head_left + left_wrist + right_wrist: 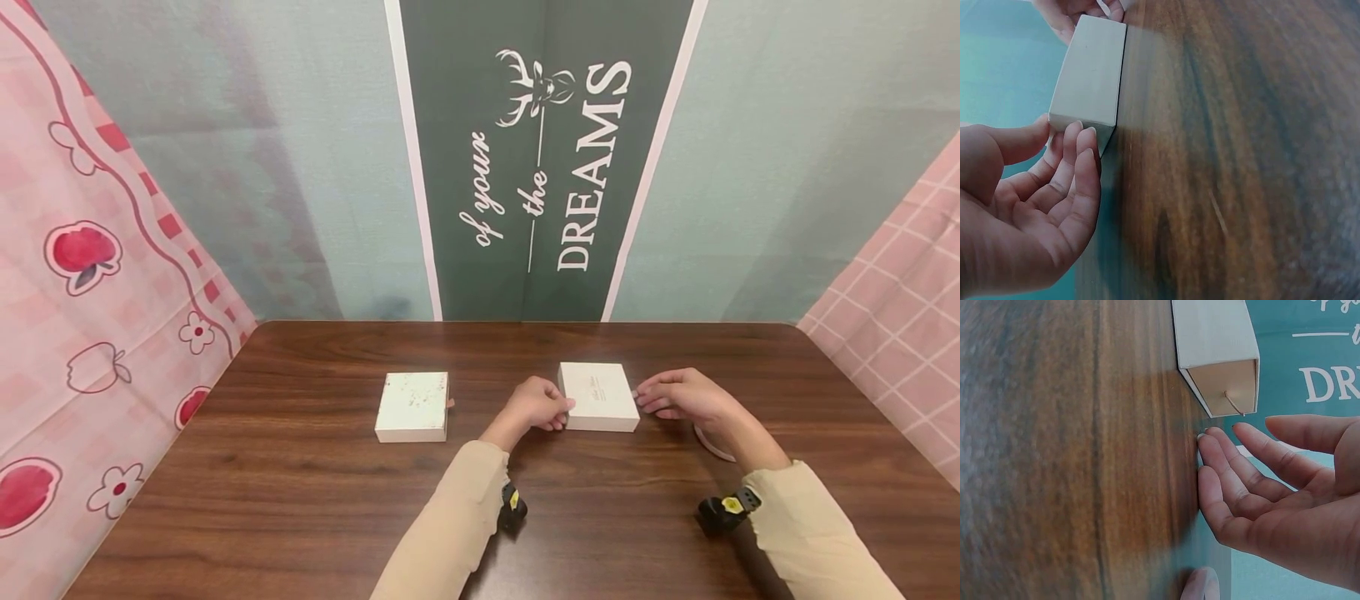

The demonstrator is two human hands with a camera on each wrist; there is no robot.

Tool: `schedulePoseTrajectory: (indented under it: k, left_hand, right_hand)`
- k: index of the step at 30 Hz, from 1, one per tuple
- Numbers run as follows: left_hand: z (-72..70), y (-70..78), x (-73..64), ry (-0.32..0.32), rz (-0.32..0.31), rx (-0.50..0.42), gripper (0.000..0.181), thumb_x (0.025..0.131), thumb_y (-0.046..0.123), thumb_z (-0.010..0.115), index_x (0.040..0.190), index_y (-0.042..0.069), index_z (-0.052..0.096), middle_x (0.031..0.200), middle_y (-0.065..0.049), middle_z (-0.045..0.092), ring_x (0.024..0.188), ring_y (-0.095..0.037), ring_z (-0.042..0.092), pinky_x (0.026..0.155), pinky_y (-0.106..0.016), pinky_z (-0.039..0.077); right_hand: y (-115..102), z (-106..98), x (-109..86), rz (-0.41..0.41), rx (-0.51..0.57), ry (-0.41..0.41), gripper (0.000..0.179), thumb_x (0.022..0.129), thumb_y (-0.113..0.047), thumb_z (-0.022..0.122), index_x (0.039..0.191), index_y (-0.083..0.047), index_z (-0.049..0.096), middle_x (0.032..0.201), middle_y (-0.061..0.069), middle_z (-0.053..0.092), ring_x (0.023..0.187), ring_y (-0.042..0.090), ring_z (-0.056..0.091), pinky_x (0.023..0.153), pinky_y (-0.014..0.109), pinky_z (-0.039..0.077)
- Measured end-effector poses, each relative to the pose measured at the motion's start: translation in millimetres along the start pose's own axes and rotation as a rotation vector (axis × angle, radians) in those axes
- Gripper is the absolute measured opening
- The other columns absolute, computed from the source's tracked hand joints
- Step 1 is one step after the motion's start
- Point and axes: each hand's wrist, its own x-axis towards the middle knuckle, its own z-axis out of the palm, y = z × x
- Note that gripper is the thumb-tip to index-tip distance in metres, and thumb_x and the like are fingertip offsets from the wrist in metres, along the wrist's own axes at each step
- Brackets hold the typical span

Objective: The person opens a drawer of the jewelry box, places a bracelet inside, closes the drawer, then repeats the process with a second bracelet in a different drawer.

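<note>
A white drawer-style gift box (600,392) with small lettering on its lid lies on the table. My left hand (538,403) grips its left end; in the left wrist view the thumb is at the top edge and the fingertips lie against the end face. From the right end of the box, a thin ribbon pull (1234,403) sticks out of the drawer front. Close to that ribbon is my right hand (690,396), its fingers loosely bent; the right wrist view shows a gap between the fingertips and the ribbon.
Off to the left sits a second white box (412,406) with speckled decoration and a small ribbon tab on its right side. A pale curved band (711,444) lies partly hidden behind the right forearm. Printed curtains hang around the brown wooden table (300,500).
</note>
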Motion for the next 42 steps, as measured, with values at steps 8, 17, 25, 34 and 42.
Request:
schedulePoseTrajectory:
  k: [8, 17, 25, 34, 42]
  left_hand:
    - [2.1, -0.4, -0.5, 0.0, -0.018, -0.011, 0.024, 0.085, 0.017, 0.066, 0.066, 0.004, 0.057, 0.055, -0.004, 0.057, 0.047, -0.01, 0.054, 0.049, -0.021, 0.049]
    - [4.7, -0.4, -2.3, 0.034, 0.0, 0.019, 0.025, 0.084, 0.017, 0.066, 0.066, 0.005, 0.056, 0.056, -0.004, 0.058, 0.048, -0.01, 0.055, 0.048, -0.02, 0.048]
    - [3.5, -0.5, -0.8, 0.027, -0.015, 0.001, 0.023, 0.083, 0.016, 0.068, 0.067, 0.003, 0.057, 0.056, -0.006, 0.059, 0.048, -0.012, 0.058, 0.048, -0.022, 0.049]
    - [2.9, 0.2, -1.3, 0.027, -0.02, -0.012, 0.023, 0.084, 0.015, 0.066, 0.067, 0.003, 0.057, 0.056, -0.006, 0.059, 0.049, -0.011, 0.057, 0.049, -0.022, 0.049]
    - [3.6, -1.1, -1.8, 0.031, -0.006, -0.003, 0.025, 0.085, 0.016, 0.066, 0.065, 0.005, 0.056, 0.055, -0.004, 0.058, 0.048, -0.01, 0.055, 0.048, -0.021, 0.049]
  right_hand:
    - [1.2, -0.5, -0.8, 0.008, 0.0, 0.01, 0.033, 0.091, -0.009, 0.054, 0.111, 0.017, 0.052, 0.095, 0.015, 0.065, 0.082, 0.021, 0.062, 0.072, 0.031, 0.052]
    - [0.7, -0.3, -1.5, 0.024, 0.001, 0.017, 0.035, 0.09, -0.011, 0.055, 0.112, 0.016, 0.051, 0.097, 0.016, 0.064, 0.083, 0.021, 0.062, 0.072, 0.032, 0.052]
    - [-2.2, -1.9, -0.8, 0.019, -0.004, 0.013, 0.037, 0.09, -0.011, 0.055, 0.114, 0.017, 0.05, 0.098, 0.016, 0.064, 0.084, 0.022, 0.062, 0.073, 0.034, 0.052]
    - [-3.9, -2.5, 1.8, 0.004, 0.005, 0.009, 0.041, 0.09, -0.014, 0.057, 0.115, 0.017, 0.048, 0.098, 0.016, 0.065, 0.086, 0.022, 0.062, 0.076, 0.035, 0.051]
    - [-6.5, -1.5, 4.3, 0.009, 0.015, -0.001, 0.04, 0.091, -0.012, 0.056, 0.116, 0.018, 0.046, 0.096, 0.015, 0.065, 0.085, 0.022, 0.062, 0.076, 0.035, 0.051]
